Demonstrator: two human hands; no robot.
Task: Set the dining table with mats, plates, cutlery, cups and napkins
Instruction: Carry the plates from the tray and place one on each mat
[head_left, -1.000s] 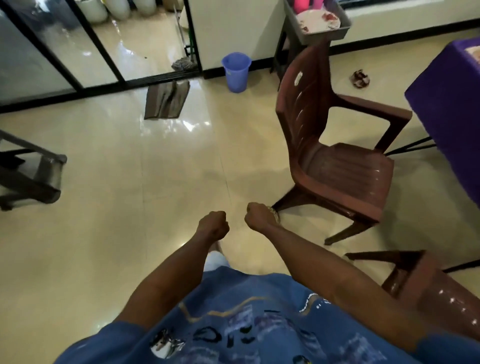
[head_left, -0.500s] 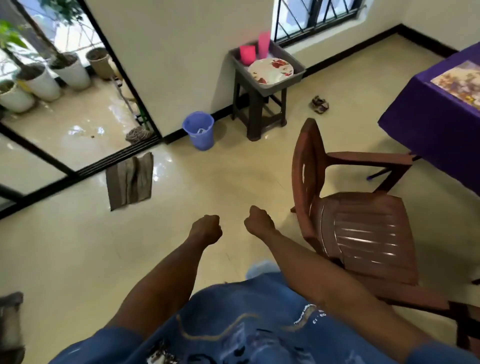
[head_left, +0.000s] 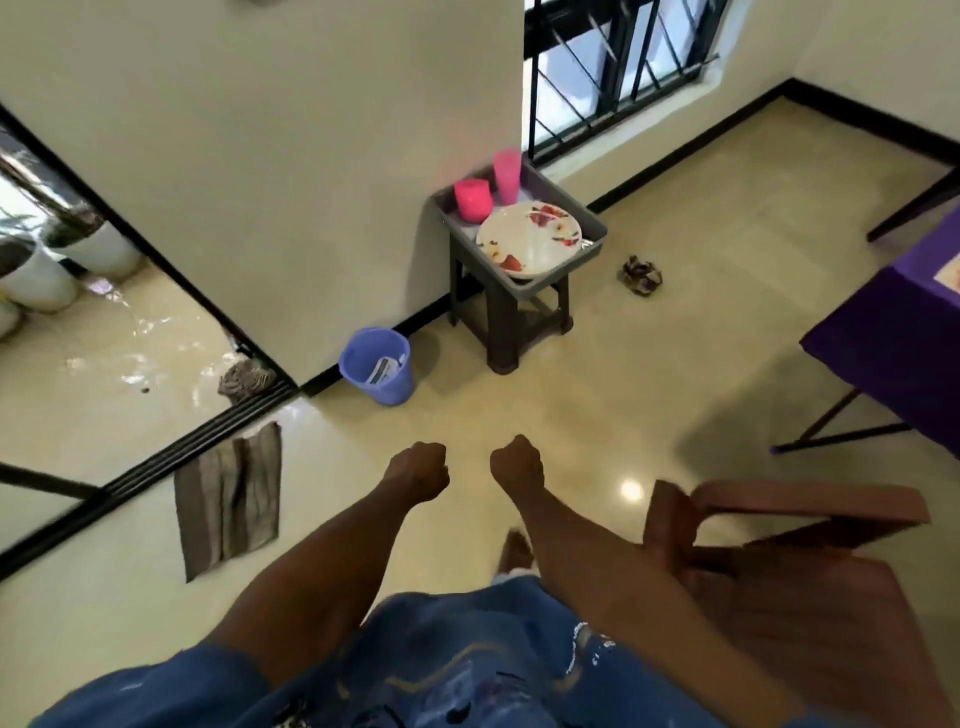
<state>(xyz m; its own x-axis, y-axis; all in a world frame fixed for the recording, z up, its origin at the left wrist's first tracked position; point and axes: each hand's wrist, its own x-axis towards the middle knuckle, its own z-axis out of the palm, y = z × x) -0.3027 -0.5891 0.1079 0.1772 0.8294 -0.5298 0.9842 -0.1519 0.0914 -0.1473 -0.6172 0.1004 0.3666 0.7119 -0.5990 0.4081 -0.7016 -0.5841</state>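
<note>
Head view looks down on a glossy cream tiled floor (head_left: 597, 395) that fills most of the room, edged by a black skirting strip along pale walls (head_left: 291, 156). A window with black bars (head_left: 613, 67) sits in the far wall, and a glass sliding door on black tracks (head_left: 156, 462) opens at the left onto a wet patio with white plant pots (head_left: 57, 270).

At the right edge stands the dining table under a purple cloth (head_left: 904, 353), with one patterned mat (head_left: 950, 270) partly in view on top. One brown plastic chair (head_left: 769, 566) stands at the lower right, close beside the right arm.

Against the wall ahead, a dark stool (head_left: 511, 317) carries a grey tray (head_left: 592, 221). In the tray lies one white plate with red flowers (head_left: 527, 236), and behind it stand two pink cups (head_left: 488, 189), one short and one taller.

One blue bin (head_left: 376, 366) stands by the wall left of the stool, with papers inside whose print is too small to read. One brown floor cloth (head_left: 228, 499) lies by the door track. A small crumpled dark thing (head_left: 642, 274) lies on the floor right of the stool.

The person wears a blue printed shirt (head_left: 441, 670); its lettering is blurred and unreadable. The left hand (head_left: 418, 470) and right hand (head_left: 517, 462) are held out side by side over the floor, each curled into a fist with nothing in it, well apart from the tray.
</note>
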